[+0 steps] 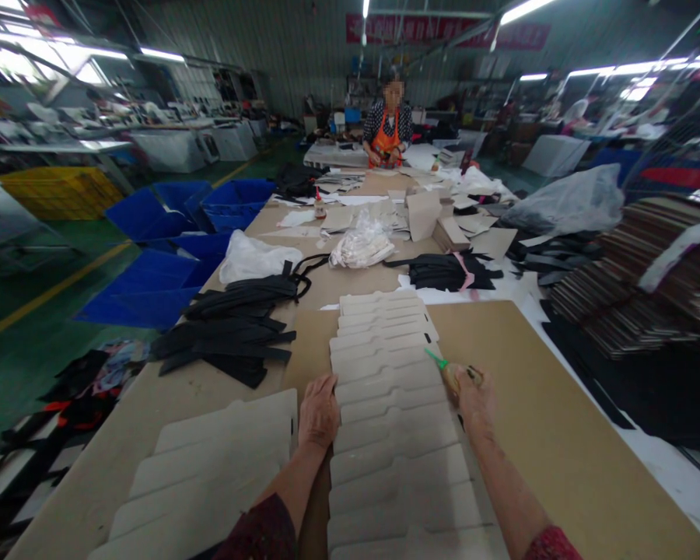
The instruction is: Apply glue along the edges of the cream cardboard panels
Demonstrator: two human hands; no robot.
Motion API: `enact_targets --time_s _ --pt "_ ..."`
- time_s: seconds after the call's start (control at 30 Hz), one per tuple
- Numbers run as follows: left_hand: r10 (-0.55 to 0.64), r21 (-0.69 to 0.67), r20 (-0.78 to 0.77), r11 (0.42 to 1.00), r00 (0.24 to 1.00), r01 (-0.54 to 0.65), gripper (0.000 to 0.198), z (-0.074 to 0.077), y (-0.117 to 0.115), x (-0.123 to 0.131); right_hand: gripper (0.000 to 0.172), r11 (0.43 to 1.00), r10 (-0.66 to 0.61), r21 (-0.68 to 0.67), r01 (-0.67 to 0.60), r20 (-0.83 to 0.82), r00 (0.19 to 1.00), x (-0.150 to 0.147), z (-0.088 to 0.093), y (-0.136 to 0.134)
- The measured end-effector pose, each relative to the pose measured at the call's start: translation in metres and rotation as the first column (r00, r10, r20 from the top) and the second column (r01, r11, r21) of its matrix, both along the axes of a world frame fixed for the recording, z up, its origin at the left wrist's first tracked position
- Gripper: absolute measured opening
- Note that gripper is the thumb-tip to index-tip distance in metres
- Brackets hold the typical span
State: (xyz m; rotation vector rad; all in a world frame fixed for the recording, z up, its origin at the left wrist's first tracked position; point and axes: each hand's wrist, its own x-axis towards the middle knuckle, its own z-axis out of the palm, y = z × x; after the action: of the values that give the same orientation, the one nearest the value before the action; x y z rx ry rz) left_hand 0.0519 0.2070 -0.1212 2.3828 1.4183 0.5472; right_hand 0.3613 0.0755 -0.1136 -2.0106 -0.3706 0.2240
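Overlapping beige cardboard pieces run in a long row down the middle of the table, each with a small notch in its edge. My right hand is closed round a glue bottle with a green nozzle. The bottle tilts left, its tip over the right edge of the row. Against the row's left edge rests my left hand, palm down with its fingers loosely bent, holding nothing that I can see. A second fan of cardboard pieces lies to the left of it.
Black strips and a tied black bundle lie beyond, around a clear plastic bag. Another glue bottle stands farther back. Blue bins flank the table; stacked boards rise at right. A person works opposite.
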Motion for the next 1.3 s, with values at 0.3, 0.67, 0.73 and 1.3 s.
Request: enact_targets --time_s 0.3,0.67,0.73,1.3 --pt "-0.006 0.038 0.041 0.999 0.999 0.005 0.041 -0.002 0.0 0.0 0.049 0.99 0.086 -0.118 -0.078 0.06 0.995 -0.008 0.014 0.006" --pt "-0.015 0.084 0.088 0.996 0.996 0.007 0.039 -0.009 -0.002 0.0 0.051 0.97 0.217 -0.128 -0.207 0.07 0.974 -0.034 0.022 0.017" --pt "-0.016 0.085 0.093 0.996 0.996 0.008 0.039 -0.008 -0.002 0.0 0.051 0.967 0.228 -0.128 -0.218 0.065 0.972 -0.039 0.024 0.019" --pt "0.003 0.051 0.1 0.999 0.995 -0.008 0.037 -0.001 -0.005 0.001 0.052 0.926 0.361 -0.132 -0.354 0.03 0.932 -0.097 0.035 0.038"
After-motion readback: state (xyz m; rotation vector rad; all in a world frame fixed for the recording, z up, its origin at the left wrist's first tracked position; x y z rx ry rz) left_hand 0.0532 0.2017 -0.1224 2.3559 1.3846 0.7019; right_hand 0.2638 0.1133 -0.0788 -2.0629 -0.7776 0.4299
